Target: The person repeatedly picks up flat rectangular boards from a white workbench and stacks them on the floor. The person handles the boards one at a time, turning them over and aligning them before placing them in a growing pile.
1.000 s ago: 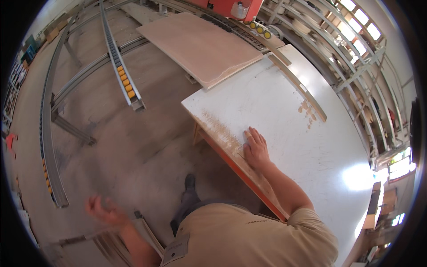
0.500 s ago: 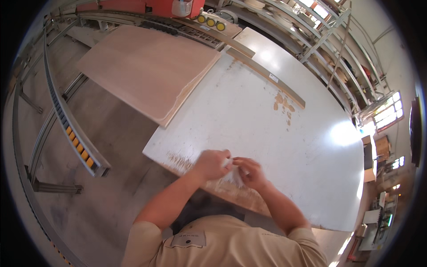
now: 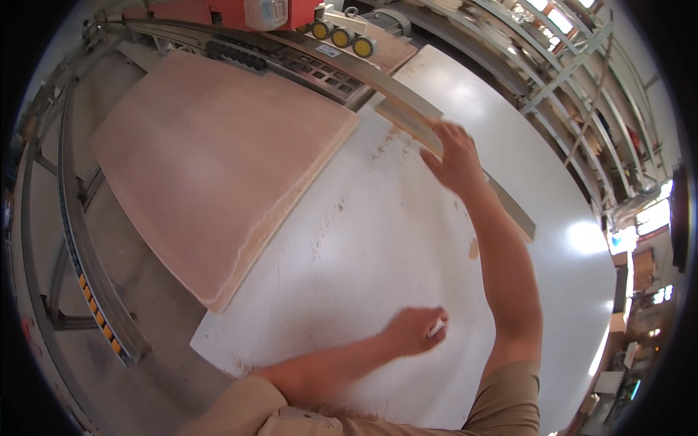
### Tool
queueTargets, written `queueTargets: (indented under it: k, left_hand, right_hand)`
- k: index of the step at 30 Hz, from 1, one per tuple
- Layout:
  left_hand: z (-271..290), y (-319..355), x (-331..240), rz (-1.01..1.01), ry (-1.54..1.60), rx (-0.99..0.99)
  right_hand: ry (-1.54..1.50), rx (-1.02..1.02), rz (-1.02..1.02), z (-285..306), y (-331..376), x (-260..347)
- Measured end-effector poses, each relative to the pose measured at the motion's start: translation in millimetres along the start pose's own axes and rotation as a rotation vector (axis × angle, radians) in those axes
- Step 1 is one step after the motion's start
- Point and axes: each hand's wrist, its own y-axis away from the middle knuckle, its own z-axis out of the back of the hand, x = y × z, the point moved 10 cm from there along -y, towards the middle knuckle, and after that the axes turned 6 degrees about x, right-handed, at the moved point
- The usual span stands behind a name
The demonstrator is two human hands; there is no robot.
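White panel (image 3: 407, 240), broad and dusted with sawdust, lay flat as the surface before us, and we take it as the landmark. At its far edge our right hand (image 3: 454, 156) lay on a long wooden strip (image 3: 472, 174) that ran along that edge, fingers spread apart and pressing flat, clamped on nothing. Near the panel's near edge our left hand (image 3: 413, 330) rested with its fingers curled together around a small white piece (image 3: 436, 328), perhaps chalk; we could not tell exactly what it was.

We judged that the strip wanted an even, flat pressure so it stayed true along the panel's edge, and that the left hand should stay steady for balance.

Overlapping the panel's left side sat a stack of pale brown boards (image 3: 218, 160). Beyond the panel's far edge stood a red machine (image 3: 218, 11) with yellow rollers (image 3: 342, 38). Left of the panel, down on the floor, a curved metal rail (image 3: 80, 269) ran. The sawdust could let the strip slip.
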Motion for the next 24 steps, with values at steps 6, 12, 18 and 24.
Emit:
queueTargets:
  k: [6, 12, 18, 24]
  left_hand:
    - [2.1, 11.1, -5.2, -0.076, 0.091, -0.028]
    - [2.8, 11.7, -14.8, -0.144, -0.006, -0.037]
    - [-4.3, 12.5, -17.0, -0.144, -0.045, -0.018]
    - [-1.9, 11.0, -22.1, -0.187, -0.074, -0.024]
  right_hand:
    - [-0.068, 0.182, -0.145, -77.9, -122.1, -60.1]
    - [-0.247, 0.3, -0.317, -43.2, -18.6, -143.8]
    - [-0.165, 0.494, -0.582, 3.8, 142.8, -257.7]
    - [-0.17, 0.579, -0.708, 11.3, 206.4, -311.5]
